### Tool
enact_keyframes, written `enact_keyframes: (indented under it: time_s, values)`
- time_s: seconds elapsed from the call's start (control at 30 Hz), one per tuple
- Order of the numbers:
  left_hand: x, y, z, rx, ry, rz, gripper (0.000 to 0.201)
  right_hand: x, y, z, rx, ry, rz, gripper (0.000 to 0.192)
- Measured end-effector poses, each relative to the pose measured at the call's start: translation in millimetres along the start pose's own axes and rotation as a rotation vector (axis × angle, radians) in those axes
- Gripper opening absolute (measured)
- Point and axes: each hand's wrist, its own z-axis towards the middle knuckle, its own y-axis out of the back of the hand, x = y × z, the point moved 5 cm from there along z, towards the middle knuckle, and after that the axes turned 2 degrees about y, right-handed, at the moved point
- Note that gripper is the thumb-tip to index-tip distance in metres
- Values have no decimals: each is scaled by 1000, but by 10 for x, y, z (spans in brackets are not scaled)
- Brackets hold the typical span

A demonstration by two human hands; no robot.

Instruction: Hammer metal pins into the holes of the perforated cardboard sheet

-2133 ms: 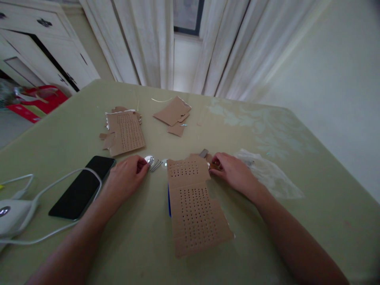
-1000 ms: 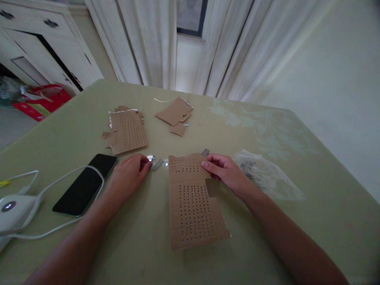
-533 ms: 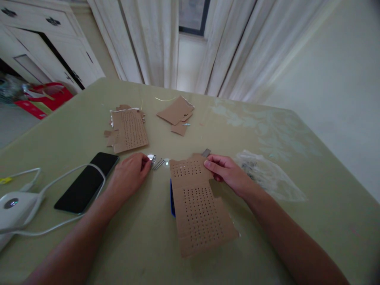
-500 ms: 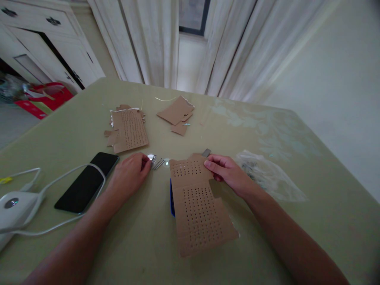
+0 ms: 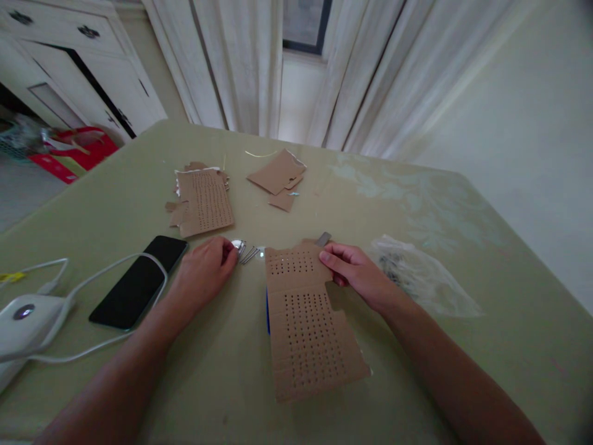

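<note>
My right hand (image 5: pixel 347 266) pinches the upper right edge of a brown cardboard piece (image 5: pixel 315 346) punched with rows of small holes. Something blue (image 5: pixel 267 315) shows along its left edge, mostly hidden beneath it. A flat grey metal strip (image 5: pixel 323 238) sticks out behind the cardboard, by my right fingers. My left hand (image 5: pixel 208 266) rests on the table with its fingertips drawn together beside a few thin metal nails or screws (image 5: pixel 250 254). Whatever those fingers hold is hidden. A small shiny round thing (image 5: pixel 237 244) lies at the fingertips.
Another perforated cardboard piece (image 5: pixel 206 204) lies at the back left, with torn cardboard scraps (image 5: pixel 278 173) behind the middle. A black phone (image 5: pixel 139 284) lies left, crossed by a white cable from a white device (image 5: pixel 28 321). A clear plastic bag (image 5: pixel 426 284) lies right.
The view has shifted slightly. The cardboard's near end has swung a little to the left, covering more of the blue thing. Both hands keep nearly the same places.
</note>
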Motion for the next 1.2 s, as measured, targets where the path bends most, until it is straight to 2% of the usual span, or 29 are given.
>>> enact_keyframes:
  time_s: [0.37,0.6,0.87,0.97,1.07,1.2]
  values:
    - [-3,-5,-19,-3,-7,21,27,26,-13,-15,0,5,-1,57]
    - [20,9,-24,-43,-53,3,26,18,-23,-3,-5,8,-13,57]
    - [8,44,-33,-104,-41,-60,23,19,-20,-12,-17,2,-39,56]
    - [-28,160,-69,-209,-58,-193,25,35,-17,-10,-23,19,-70,56]
    - [-113,289,-184,-319,-164,-486,29,69,41,-3,-55,58,-129,60]
    - [-249,356,-380,-345,-309,-858,20,135,221,-8,-168,128,-251,57]
